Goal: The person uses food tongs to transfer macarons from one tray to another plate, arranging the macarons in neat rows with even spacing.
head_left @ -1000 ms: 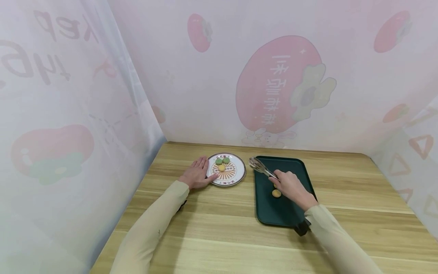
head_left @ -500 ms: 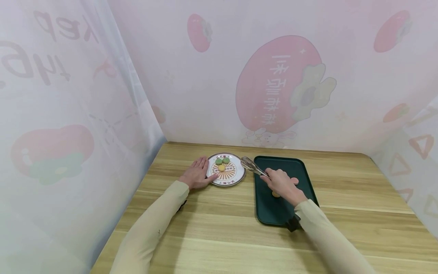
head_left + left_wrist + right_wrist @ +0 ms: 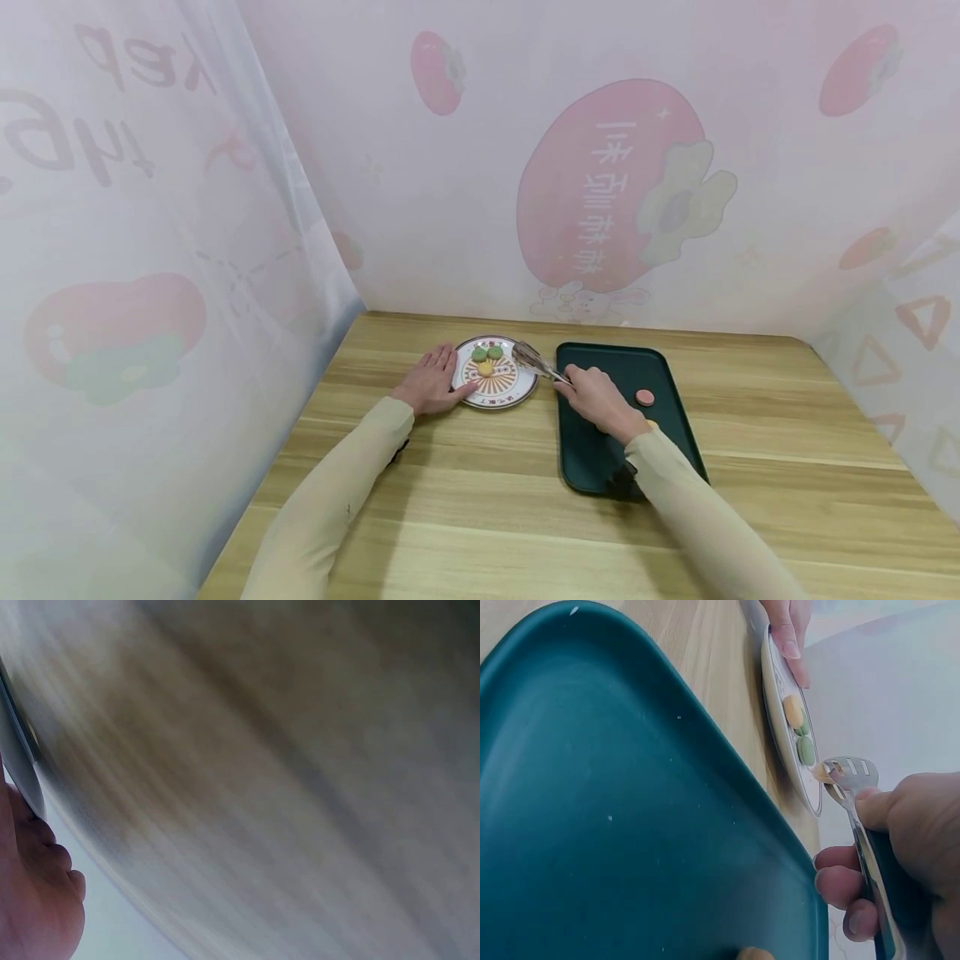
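My left hand (image 3: 433, 383) lies flat at the left rim of a white patterned plate (image 3: 517, 390), fingers straight, thumb over the edge. Two green macarons (image 3: 495, 353) and a yellow macaron (image 3: 485, 368) sit on the plate. My right hand (image 3: 600, 402) grips metal tongs (image 3: 543, 367) above the left part of a dark green tray (image 3: 581, 471). The tongs' heads overlap the plate's right side in the head view. Between them, the right wrist view shows a small yellowish-brown macaron (image 3: 821, 773). The left wrist view catches mostly blurred table and curled-looking fingertips under the plate's edge.
On the tray lie a pink macaron (image 3: 644, 397) and a yellow one (image 3: 652, 425), partly covered by my right arm. A brownish macaron (image 3: 755, 953) shows at the bottom of the right wrist view. Printed curtains (image 3: 450, 208) enclose the wooden table (image 3: 465, 517).
My right hand has moved left with the tongs, from over the tray to the plate's right side, uncovering the pink and yellow macarons. My left hand and the plate have stayed put.
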### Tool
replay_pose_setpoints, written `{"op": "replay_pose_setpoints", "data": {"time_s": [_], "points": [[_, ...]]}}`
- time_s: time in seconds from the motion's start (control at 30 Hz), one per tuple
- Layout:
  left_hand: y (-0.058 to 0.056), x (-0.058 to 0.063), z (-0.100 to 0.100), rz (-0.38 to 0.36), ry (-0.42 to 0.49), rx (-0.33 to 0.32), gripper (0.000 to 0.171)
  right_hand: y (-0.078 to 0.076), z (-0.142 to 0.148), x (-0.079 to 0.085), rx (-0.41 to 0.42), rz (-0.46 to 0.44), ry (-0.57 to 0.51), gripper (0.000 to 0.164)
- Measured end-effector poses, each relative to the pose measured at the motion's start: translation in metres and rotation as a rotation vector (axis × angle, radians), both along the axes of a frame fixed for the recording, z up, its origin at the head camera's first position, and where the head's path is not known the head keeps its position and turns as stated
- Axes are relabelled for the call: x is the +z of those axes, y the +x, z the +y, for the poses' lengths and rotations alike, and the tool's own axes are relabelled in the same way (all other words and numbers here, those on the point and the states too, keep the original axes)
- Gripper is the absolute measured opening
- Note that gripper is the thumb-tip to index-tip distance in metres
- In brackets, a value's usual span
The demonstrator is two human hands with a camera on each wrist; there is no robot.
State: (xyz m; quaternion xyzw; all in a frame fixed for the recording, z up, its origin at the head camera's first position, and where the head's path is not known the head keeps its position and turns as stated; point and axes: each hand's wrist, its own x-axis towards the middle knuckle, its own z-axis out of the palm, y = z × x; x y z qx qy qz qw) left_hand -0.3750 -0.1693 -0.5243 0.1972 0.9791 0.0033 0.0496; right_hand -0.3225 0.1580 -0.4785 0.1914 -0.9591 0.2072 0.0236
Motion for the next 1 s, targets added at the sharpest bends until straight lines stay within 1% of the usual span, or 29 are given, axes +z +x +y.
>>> {"op": "replay_pose_setpoints", "data": {"time_s": [0.2,0.4,0.6,0.87,1.0], "points": [[0.0,0.0,0.0,-0.001,0.007,-0.001,0.099,-0.003,-0.006,-0.003,-0.01,0.003,-0.015,0.022],[0.0,0.0,0.001,0.01,0.021,0.001,0.098,-0.005,-0.014,-0.006,-0.013,-0.022,-0.007,0.023],[0.0,-0.001,0.0,0.011,0.031,0.0,0.098,-0.008,-0.022,-0.006,-0.024,-0.046,-0.022,0.024],[0.0,-0.001,0.0,0.01,0.026,-0.004,0.098,-0.011,-0.031,-0.009,-0.015,-0.029,0.002,0.025],[0.0,-0.002,0.0,0.016,0.029,-0.007,0.098,-0.011,-0.033,-0.009,-0.007,-0.017,-0.003,0.024]]}}
